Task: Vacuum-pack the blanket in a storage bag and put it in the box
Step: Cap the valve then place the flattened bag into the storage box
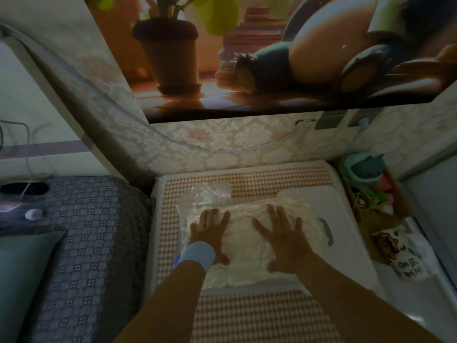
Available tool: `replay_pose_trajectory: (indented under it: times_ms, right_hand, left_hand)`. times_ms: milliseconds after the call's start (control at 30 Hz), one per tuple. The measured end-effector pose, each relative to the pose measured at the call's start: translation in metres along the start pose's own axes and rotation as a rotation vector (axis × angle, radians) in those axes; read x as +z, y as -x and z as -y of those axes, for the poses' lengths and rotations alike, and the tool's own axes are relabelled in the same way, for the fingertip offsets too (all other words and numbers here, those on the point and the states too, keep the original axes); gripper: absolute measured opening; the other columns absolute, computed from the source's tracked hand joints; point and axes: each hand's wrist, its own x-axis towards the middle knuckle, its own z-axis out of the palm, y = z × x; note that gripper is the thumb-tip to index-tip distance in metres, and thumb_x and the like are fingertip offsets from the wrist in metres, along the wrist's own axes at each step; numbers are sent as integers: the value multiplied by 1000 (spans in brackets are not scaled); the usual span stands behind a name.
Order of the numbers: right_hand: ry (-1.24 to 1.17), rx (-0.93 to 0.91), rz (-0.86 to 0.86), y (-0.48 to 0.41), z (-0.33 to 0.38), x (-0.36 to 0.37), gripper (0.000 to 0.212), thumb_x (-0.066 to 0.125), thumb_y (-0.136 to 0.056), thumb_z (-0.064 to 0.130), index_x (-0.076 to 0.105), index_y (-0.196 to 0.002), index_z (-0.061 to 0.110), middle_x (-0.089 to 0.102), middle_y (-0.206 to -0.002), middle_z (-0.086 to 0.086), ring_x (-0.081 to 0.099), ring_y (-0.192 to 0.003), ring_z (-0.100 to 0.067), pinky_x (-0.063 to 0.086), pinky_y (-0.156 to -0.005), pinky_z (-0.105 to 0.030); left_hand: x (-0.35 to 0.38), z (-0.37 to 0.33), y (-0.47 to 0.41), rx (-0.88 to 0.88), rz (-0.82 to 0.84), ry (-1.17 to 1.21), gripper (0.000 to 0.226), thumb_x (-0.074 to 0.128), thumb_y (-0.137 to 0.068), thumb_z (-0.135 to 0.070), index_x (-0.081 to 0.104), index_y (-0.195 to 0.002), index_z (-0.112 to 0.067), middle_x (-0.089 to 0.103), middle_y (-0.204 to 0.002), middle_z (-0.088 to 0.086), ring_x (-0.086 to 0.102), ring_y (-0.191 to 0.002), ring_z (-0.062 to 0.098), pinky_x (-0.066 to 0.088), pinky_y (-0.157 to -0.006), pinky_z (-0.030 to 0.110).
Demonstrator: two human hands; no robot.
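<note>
Step in hand: pressing the air out of the pack, judging by both of your palms lying flat on it.
Left hand (210,233): fingers straight and spread, palm down on the left part of the pack. It grips nothing. A light blue wristband (197,254) sits on the wrist.
Right hand (279,233): also flat and spread, palm down on the right part. A strip of blanket shows between your two hands.
Blanket (247,243): cream and folded, inside the bag and under both of your hands, mid-scene.
Storage bag (210,194): clear plastic. A slack, empty flap lies at the far left, beyond your left fingertips.
Blue scrap (176,258): at the bag's near left edge, beside your left wrist. It is too blurred to tell whether it is a zip or a valve.
White surface (346,206): under the pack, with a grey handle (327,231) at its right. It is probably the box or its lid, but you cannot tell which.
Houndstooth cover (247,318): shows both near and far of the pack.
Grey bedspread (86,231): to the left.
Basket of oddments (371,194): at the far right.
Pressing well: first find which edge is open. Then lean your weight through flat palms and work from the closed end toward that opening, so the air has a way out. Sweep the slack far-left flap as well, or it will hold a pocket of air.
Risk: the plastic probably slides on the smooth white surface, so press straight down rather than pushing away.
Left to do: sealing and boxing, as far as you can judge.
</note>
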Motion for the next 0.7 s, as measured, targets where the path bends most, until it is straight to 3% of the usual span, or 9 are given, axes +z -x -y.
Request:
replay_pose_trajectory:
  times_ms: [133, 233, 400, 500, 600, 700]
  right_hand:
    - [46, 20, 55, -19, 1, -1, 136, 78, -64, 65, -28, -148, 44, -45, -152, -10, -30, -145, -38, -4, -110, -74]
    - [74, 29, 124, -35, 1, -2, 136, 80, -64, 63, -21, -151, 42, -39, -156, -11, -25, -147, -38, -1, -113, -70]
    - [168, 28, 148, -48, 12, 13, 130, 79, -68, 60, -12, -155, 33, -32, -158, -19, -20, -147, -44, 3, -114, -70]
    - [147, -17, 117, -47, 6, 23, 125, 76, -66, 66, -5, -156, 35, -31, -158, -18, -23, -146, -42, -2, -113, -69]
    - [71, -65, 70, -41, 0, 21, 121, 73, -71, 66, -3, -157, 32, -31, -159, -16, -27, -146, -39, -8, -112, -67]
    - [-17, -108, 13, -33, -20, 3, 111, 70, -81, 57, -3, -158, 25, -22, -163, -10, -22, -149, -30, -8, -118, -58]
  left_hand:
    - [2, 0, -22, 25, 64, -36, 131, 80, -64, -57, -15, -151, -30, -13, -160, 3, -12, -147, 30, 16, -118, 51]
    - [2, 2, -38, 33, 140, -43, 130, 79, -68, -55, -17, -151, -27, -16, -160, 1, -13, -147, 27, 12, -117, 48]
    - [51, -14, -40, -19, 203, -130, 104, 61, -91, -35, -25, -148, -19, -27, -157, 7, -15, -147, 30, 10, -115, 58]
    - [75, -24, -29, -31, 316, -107, 115, 65, -84, -49, -26, -148, -21, -30, -155, 3, -16, -146, 30, 6, -115, 60]
    - [59, -32, -31, 44, 178, -53, 105, 62, -86, -48, -18, -151, -26, -24, -158, 2, -12, -147, 29, 7, -117, 56]
    - [24, -53, -44, 200, -19, 67, 108, 69, -81, -47, -10, -152, -27, -12, -160, -1, -1, -148, 26, 19, -117, 47]
